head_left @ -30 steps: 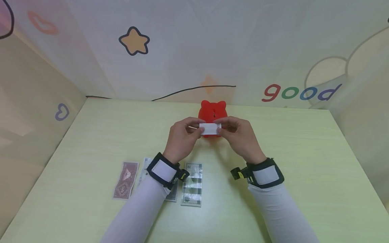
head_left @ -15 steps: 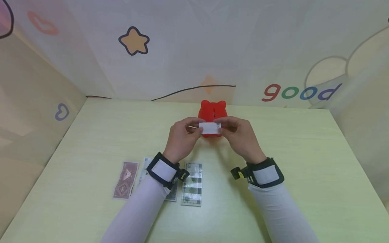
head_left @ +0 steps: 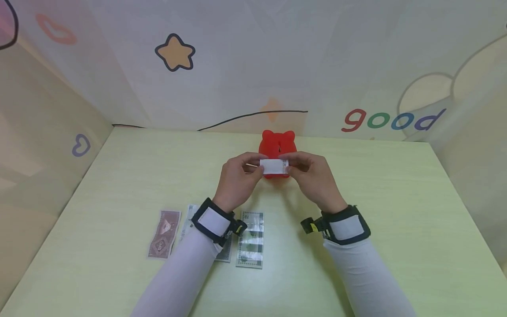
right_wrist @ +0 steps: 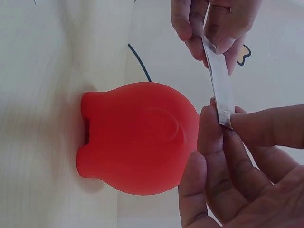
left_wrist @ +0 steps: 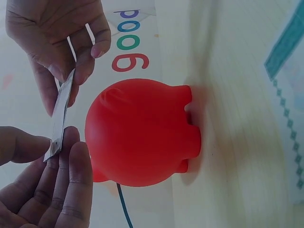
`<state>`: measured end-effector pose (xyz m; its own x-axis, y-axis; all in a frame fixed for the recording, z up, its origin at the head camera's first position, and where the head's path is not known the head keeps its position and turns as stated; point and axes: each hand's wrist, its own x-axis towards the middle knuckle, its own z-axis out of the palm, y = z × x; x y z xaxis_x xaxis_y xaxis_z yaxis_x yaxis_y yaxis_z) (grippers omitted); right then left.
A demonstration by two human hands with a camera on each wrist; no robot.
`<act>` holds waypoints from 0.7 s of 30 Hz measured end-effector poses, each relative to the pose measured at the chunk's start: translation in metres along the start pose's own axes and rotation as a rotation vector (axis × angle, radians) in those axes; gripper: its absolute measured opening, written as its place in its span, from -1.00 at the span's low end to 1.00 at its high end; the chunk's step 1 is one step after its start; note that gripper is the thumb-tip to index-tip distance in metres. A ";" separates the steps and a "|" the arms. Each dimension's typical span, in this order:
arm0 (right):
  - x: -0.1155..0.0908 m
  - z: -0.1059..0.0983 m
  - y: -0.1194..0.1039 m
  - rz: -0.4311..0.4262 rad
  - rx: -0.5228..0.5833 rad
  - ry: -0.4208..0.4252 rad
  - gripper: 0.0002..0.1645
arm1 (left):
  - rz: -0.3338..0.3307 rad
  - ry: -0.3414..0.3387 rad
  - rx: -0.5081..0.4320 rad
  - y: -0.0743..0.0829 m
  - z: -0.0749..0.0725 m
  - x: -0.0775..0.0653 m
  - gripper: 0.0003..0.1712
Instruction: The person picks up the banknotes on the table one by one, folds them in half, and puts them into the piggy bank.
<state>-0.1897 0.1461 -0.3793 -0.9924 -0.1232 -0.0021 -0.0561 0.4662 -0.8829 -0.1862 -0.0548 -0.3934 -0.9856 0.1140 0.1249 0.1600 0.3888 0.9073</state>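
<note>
A pale yellow-green, wood-grained tabletop catches soft glare near its front edge. Behind its back edge rises a whitish printed wall covering, perhaps fabric, bearing an orange, dark-outlined star and, near the surface's back right corner, multicoloured "good" lettering. A purple heart outline marks the beige wall along the left edge.
</note>
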 end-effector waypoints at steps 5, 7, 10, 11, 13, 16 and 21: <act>0.000 0.000 0.000 -0.005 -0.004 0.001 -0.58 | 0.000 -0.001 0.004 0.001 -0.001 0.000 -0.68; 0.000 0.000 0.000 -0.004 -0.002 0.001 -0.58 | -0.001 -0.001 0.004 0.001 -0.001 0.000 -0.68; 0.000 0.000 -0.001 -0.005 -0.008 0.001 -0.59 | -0.001 -0.001 0.002 0.000 0.000 0.001 -0.69; 0.000 0.000 -0.001 -0.005 -0.010 0.002 -0.59 | 0.000 -0.001 0.000 0.000 0.000 0.001 -0.70; 0.000 0.000 -0.001 -0.008 -0.017 0.003 -0.59 | 0.004 -0.001 -0.003 0.000 0.000 0.001 -0.70; 0.000 0.000 -0.002 -0.012 -0.023 0.006 -0.59 | 0.011 0.001 -0.006 0.000 0.000 0.000 -0.71; 0.000 0.000 -0.001 -0.028 -0.005 0.010 -0.60 | 0.027 0.000 -0.006 0.000 0.000 0.000 -0.69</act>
<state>-0.1897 0.1460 -0.3787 -0.9914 -0.1281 0.0275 -0.0848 0.4672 -0.8801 -0.1865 -0.0553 -0.3934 -0.9809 0.1240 0.1496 0.1862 0.3796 0.9062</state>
